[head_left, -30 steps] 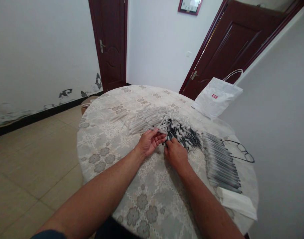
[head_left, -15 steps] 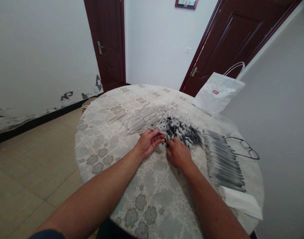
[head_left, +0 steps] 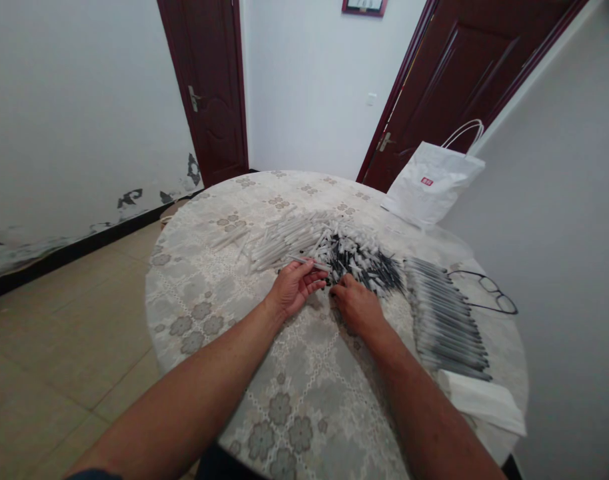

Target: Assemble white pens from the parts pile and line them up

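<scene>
My left hand [head_left: 292,291] is closed at thumb and fingertips on a thin pale pen barrel [head_left: 298,259], which lies slantwise across the fingers. Just to its right, my right hand [head_left: 358,305] has its fingers bent together, and its fingertips are near the barrel's right end. Whatever sits between those fingertips is too small to make out. Beyond the hands lies a heap of white pen barrels [head_left: 283,241]. A pile of slim black and white pen parts [head_left: 357,257] adjoins it on the right, right behind my right hand.
A row of grey, dark-tipped pens [head_left: 449,320] lies on the right of the round table's patterned cloth [head_left: 279,380]. Near it are black-framed glasses [head_left: 492,293] and a folded white item [head_left: 484,403]. A white paper bag [head_left: 432,183] stands at the back right.
The whole view has shifted slightly. My left hand keeps the pen barrel in much the same pose, and the right hand's fingers have moved only a little.
</scene>
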`<action>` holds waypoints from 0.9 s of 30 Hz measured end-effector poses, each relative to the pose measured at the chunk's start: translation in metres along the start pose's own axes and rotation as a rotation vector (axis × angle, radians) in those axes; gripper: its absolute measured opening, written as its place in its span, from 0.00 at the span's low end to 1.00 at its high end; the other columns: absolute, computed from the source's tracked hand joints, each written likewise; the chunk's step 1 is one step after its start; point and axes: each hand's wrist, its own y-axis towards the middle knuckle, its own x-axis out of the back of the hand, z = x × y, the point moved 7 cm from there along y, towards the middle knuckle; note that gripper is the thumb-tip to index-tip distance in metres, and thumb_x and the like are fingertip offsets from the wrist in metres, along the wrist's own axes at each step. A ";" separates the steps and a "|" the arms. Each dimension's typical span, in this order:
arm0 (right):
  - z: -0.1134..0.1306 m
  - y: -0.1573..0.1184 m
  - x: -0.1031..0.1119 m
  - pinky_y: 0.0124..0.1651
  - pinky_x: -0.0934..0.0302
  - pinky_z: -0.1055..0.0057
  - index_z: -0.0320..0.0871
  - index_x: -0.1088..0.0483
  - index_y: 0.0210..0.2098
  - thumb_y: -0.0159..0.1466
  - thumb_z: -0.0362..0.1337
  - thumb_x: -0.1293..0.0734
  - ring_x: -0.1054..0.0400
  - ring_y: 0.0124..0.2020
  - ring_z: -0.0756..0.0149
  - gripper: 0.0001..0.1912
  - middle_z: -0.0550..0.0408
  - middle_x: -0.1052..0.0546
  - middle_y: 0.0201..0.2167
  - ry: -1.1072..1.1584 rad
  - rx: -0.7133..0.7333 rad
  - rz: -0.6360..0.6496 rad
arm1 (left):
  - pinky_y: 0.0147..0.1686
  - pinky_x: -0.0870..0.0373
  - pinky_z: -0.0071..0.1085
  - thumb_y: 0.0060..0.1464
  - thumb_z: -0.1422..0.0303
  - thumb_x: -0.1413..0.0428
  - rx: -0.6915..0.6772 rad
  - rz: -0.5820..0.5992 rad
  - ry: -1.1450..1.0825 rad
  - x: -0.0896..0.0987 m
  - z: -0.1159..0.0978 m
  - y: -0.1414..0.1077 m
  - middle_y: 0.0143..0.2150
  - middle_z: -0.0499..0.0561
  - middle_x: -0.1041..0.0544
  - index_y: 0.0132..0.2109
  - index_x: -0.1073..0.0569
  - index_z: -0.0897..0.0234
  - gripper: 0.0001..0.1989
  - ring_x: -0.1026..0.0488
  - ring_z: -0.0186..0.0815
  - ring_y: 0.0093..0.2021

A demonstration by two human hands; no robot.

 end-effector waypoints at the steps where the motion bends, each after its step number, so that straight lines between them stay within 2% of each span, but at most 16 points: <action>1: 0.001 0.000 0.001 0.37 0.42 0.72 0.48 0.25 0.43 0.71 0.39 0.41 0.30 0.41 0.64 0.12 0.50 0.29 0.46 0.035 -0.002 -0.026 | 0.35 0.20 0.33 0.56 0.71 0.38 -0.001 -0.001 0.006 0.000 0.000 0.000 0.39 0.57 0.19 0.43 0.29 0.68 0.09 0.19 0.39 0.37; 5: -0.003 -0.002 0.017 0.43 0.40 0.70 0.43 0.29 0.40 0.68 0.39 0.39 0.31 0.39 0.63 0.09 0.49 0.26 0.40 0.392 -0.014 -0.290 | 0.35 0.20 0.36 0.57 0.69 0.38 0.009 0.016 0.020 -0.002 0.001 -0.001 0.41 0.58 0.19 0.44 0.31 0.66 0.11 0.18 0.43 0.39; 8: -0.014 -0.003 0.018 0.37 0.39 0.71 0.43 0.31 0.37 0.65 0.40 0.36 0.32 0.31 0.66 0.07 0.55 0.25 0.31 0.767 -0.081 -0.403 | 0.38 0.20 0.40 0.58 0.67 0.39 0.023 0.055 0.021 -0.006 0.003 -0.003 0.41 0.57 0.20 0.45 0.34 0.64 0.13 0.18 0.46 0.41; 12: -0.018 0.000 0.008 0.30 0.40 0.73 0.44 0.31 0.35 0.61 0.43 0.33 0.33 0.27 0.68 0.08 0.58 0.26 0.28 1.099 -0.125 -0.411 | 0.41 0.21 0.44 0.59 0.66 0.40 0.031 0.083 0.022 -0.010 0.005 -0.005 0.42 0.57 0.20 0.46 0.36 0.62 0.13 0.18 0.46 0.41; 18: -0.022 0.004 0.001 0.26 0.38 0.74 0.45 0.28 0.47 0.61 0.46 0.31 0.29 0.29 0.66 0.18 0.54 0.21 0.36 1.381 -0.187 -0.419 | 0.42 0.21 0.43 0.58 0.65 0.39 0.015 0.074 0.050 -0.007 0.005 -0.002 0.43 0.57 0.20 0.45 0.35 0.62 0.14 0.18 0.46 0.42; 21: -0.024 0.005 -0.002 0.23 0.39 0.74 0.45 0.27 0.43 0.60 0.49 0.31 0.28 0.30 0.66 0.17 0.52 0.20 0.38 1.486 -0.247 -0.430 | 0.41 0.21 0.40 0.57 0.65 0.38 -0.002 0.052 0.073 -0.005 0.004 0.000 0.43 0.57 0.19 0.45 0.35 0.63 0.15 0.18 0.43 0.40; 24: -0.025 0.006 -0.006 0.21 0.42 0.76 0.44 0.27 0.42 0.59 0.49 0.30 0.33 0.25 0.70 0.17 0.57 0.23 0.30 1.572 -0.265 -0.433 | 0.41 0.21 0.38 0.57 0.67 0.37 -0.008 0.026 0.085 -0.003 0.003 0.000 0.42 0.57 0.19 0.45 0.34 0.64 0.14 0.18 0.41 0.38; 27: -0.022 0.007 -0.012 0.18 0.45 0.77 0.44 0.27 0.42 0.59 0.48 0.29 0.40 0.18 0.74 0.18 0.63 0.29 0.22 1.617 -0.259 -0.377 | 0.41 0.21 0.38 0.56 0.67 0.37 -0.009 0.017 0.084 -0.004 0.003 0.000 0.41 0.58 0.19 0.45 0.33 0.65 0.14 0.18 0.41 0.39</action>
